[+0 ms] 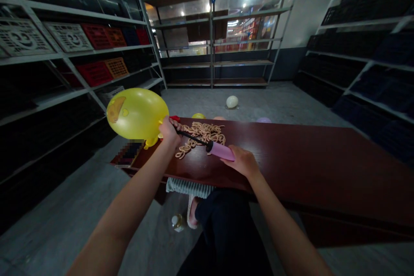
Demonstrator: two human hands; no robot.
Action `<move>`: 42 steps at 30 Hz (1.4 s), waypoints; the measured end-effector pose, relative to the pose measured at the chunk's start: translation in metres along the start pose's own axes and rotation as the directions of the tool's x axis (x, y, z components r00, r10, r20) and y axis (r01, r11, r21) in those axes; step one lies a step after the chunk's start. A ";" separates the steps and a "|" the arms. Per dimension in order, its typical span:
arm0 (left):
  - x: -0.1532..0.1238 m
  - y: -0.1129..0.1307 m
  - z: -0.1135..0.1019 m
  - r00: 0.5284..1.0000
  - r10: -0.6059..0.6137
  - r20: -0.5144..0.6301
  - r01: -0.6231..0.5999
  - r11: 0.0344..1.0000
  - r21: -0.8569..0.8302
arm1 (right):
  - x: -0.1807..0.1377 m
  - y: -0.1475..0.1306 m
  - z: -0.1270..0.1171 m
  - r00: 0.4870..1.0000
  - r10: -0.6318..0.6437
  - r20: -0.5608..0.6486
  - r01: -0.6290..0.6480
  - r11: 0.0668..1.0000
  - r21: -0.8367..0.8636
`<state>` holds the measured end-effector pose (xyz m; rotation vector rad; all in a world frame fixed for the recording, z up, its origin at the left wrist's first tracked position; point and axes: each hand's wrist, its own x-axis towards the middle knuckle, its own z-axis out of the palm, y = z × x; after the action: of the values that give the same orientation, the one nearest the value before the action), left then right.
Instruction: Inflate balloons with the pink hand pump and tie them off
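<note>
My left hand (170, 133) is closed around the neck of an inflated yellow balloon (137, 112) with a printed figure on it. The same grip covers the far end of a balloon pump, whose black rod (194, 138) runs out of it towards the right. The pump's pink barrel (221, 151) is in my right hand (242, 160), fingers wrapped around its near end. Much of the rod shows between barrel and left hand. Below the pump, a pile of tan, curly strands (203, 131) lies on the dark red table (291, 155). Small uninflated yellow balloons (150, 142) lie beside my left hand.
A blurred-out flat object (130, 153) lies at the table's left end. On the floor are a white balloon (232, 102) beyond the table and a bottle (177, 223) near my foot. Shelves with crates (95, 36) stand left; more racks stand behind and right.
</note>
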<state>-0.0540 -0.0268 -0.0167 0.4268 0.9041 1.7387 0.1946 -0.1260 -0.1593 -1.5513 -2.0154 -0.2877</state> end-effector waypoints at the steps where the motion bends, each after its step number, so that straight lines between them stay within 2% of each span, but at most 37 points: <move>1: 0.000 0.007 0.001 0.999 0.030 0.017 -0.030 1.000 0.005 | 0.000 0.000 0.001 1.000 -0.004 -0.004 0.004 1.000 0.010; 5: -0.005 0.019 0.022 0.984 0.145 0.100 -0.146 0.989 -0.004 | -0.002 0.001 0.005 0.999 0.015 -0.047 -0.014 0.999 0.036; 9: -0.016 0.009 0.066 0.956 0.208 0.207 -0.207 0.978 -0.023 | -0.004 0.005 0.007 0.984 0.118 -0.133 -0.113 0.993 0.048; 14: -0.030 -0.016 0.119 0.910 0.221 0.351 -0.234 0.972 -0.004 | -0.004 0.010 0.011 0.945 0.262 -0.193 -0.255 0.965 0.064; 18: -0.039 -0.057 0.136 0.914 0.127 0.386 -0.159 0.986 0.052 | -0.001 0.010 0.014 0.914 0.360 -0.185 -0.350 0.933 0.089; 23: -0.047 -0.118 0.124 0.917 0.041 0.398 -0.125 0.974 0.187 | 0.003 0.009 0.010 0.873 0.470 -0.129 -0.468 0.883 0.045; 26: -0.049 -0.131 0.114 0.919 0.011 0.394 -0.098 0.974 0.202 | 0.004 0.008 0.008 0.876 0.468 -0.119 -0.470 0.883 0.013; 30: -0.043 -0.120 0.097 0.933 -0.038 0.358 -0.025 0.985 0.171 | 0.003 0.007 0.009 0.912 0.387 -0.135 -0.393 0.919 -0.018; 35: -0.028 -0.094 0.055 0.967 -0.106 0.231 0.095 0.994 0.058 | 0.000 0.003 0.005 0.978 0.199 -0.059 -0.203 0.978 -0.056; 39: -0.016 -0.069 0.022 0.982 -0.086 0.165 0.092 0.995 -0.029 | -0.001 -0.002 -0.003 0.994 0.105 0.018 -0.103 0.992 -0.074; 42: -0.007 -0.044 0.008 0.989 -0.073 0.129 0.080 0.996 -0.050 | -0.001 -0.004 -0.006 0.997 0.077 0.021 -0.075 0.994 -0.079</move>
<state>-0.0179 -0.0249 -0.0432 0.4554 0.7706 1.6430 0.1926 -0.1309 -0.1547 -1.6828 -1.9790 -0.3230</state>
